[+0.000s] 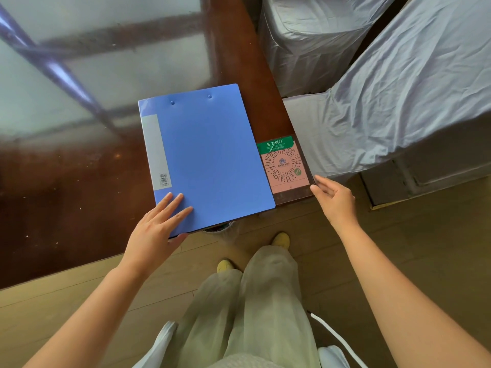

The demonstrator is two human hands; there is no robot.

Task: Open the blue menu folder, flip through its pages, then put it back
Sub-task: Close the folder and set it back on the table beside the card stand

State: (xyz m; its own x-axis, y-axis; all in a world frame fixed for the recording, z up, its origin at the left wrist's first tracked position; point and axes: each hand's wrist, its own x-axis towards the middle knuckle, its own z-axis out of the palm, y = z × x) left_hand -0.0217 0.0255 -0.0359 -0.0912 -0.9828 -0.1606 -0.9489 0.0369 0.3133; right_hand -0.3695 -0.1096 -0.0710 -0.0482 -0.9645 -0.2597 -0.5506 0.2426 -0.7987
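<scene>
Closed blue menu folder is steadied on the table, cover not yet lifted.

The opening step is judged to be in hand, or possibly the last one, since the folder lies shut near the table corner, its near edge just over the rim. The left hand is laid flat on the lower cover, fingers spread, thumb under the edge; nothing is clasped. The right hand is held open and empty beside the QR code card. Next, the right edge must be caught and raised. A pale spine label and two rivets are seen.
</scene>
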